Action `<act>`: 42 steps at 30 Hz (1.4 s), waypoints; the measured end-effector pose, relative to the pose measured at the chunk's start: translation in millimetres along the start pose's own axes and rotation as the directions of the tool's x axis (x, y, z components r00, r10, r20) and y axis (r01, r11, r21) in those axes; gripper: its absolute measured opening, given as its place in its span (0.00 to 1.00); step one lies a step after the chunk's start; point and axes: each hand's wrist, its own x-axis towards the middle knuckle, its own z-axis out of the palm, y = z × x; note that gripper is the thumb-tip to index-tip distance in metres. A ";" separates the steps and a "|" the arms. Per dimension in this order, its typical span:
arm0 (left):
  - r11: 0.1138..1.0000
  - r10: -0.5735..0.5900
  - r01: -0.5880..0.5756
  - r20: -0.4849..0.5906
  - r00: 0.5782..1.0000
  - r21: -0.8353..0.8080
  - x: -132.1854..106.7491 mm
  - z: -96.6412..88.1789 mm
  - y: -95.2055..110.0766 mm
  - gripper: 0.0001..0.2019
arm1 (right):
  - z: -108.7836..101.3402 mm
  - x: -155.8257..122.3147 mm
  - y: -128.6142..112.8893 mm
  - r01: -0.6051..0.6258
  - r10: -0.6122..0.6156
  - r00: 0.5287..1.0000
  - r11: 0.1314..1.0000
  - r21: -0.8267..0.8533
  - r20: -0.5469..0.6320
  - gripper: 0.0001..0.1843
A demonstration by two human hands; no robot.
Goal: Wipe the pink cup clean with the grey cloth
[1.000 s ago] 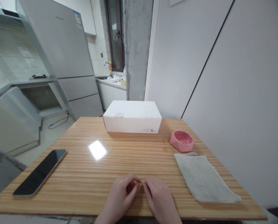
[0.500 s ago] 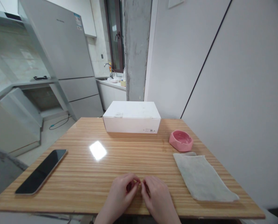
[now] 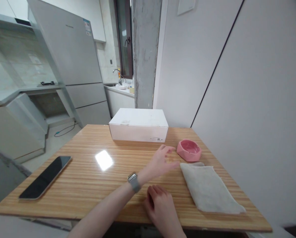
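My left hand [image 3: 162, 162] stretches out over the table with fingers spread and holds nothing. Its fingertips are just left of a pink faceted ashtray [image 3: 189, 150] and do not touch it. A watch [image 3: 134, 181] with a grey band is on my left wrist. Near the table's front edge, my right hand [image 3: 160, 205] rests with its fingers curled in. No object shows in it. A folded pale cloth [image 3: 211, 188] lies to the right of both hands, in front of the ashtray.
A white box [image 3: 138, 132] stands at the far side of the wooden table [image 3: 88, 185]. At the left lies a black-screened phone [image 3: 46, 178]. A white wall [image 3: 249, 99] runs along the right side. A fridge [image 3: 66, 49] and a kitchen counter stand beyond.
My left hand has left my right hand's side, moved forward and right toward the ashtray, and opened. My right hand stays near the front edge. The view has shifted slightly.
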 end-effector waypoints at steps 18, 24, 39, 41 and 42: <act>0.999 -0.050 0.050 -0.046 0.998 -0.008 74.4 76.0 -31.3 0.39 | -3.4 0.0 -0.1 -0.065 0.064 0.998 0.998 0.004 0.014 0.08; 0.985 -0.011 -0.020 -0.180 0.984 -0.174 21.2 -5.5 -39.1 0.41 | 1.4 -1.7 0.2 -0.023 0.022 0.999 1.000 -0.019 -0.043 0.12; 0.851 -0.248 0.504 -0.733 0.633 0.147 -77.2 -187.5 -117.6 0.43 | 2.6 -2.3 1.0 0.023 -0.020 0.995 0.999 0.032 -0.095 0.14; 0.846 -0.243 0.510 -0.739 0.629 0.155 -75.7 -188.7 -121.6 0.43 | 2.3 -2.5 1.2 0.026 -0.022 0.995 0.999 0.031 -0.096 0.14; 0.842 -0.245 0.516 -0.740 0.626 0.157 -74.4 -188.6 -123.1 0.44 | 2.0 -2.5 1.2 0.028 -0.024 0.995 0.999 0.032 -0.097 0.14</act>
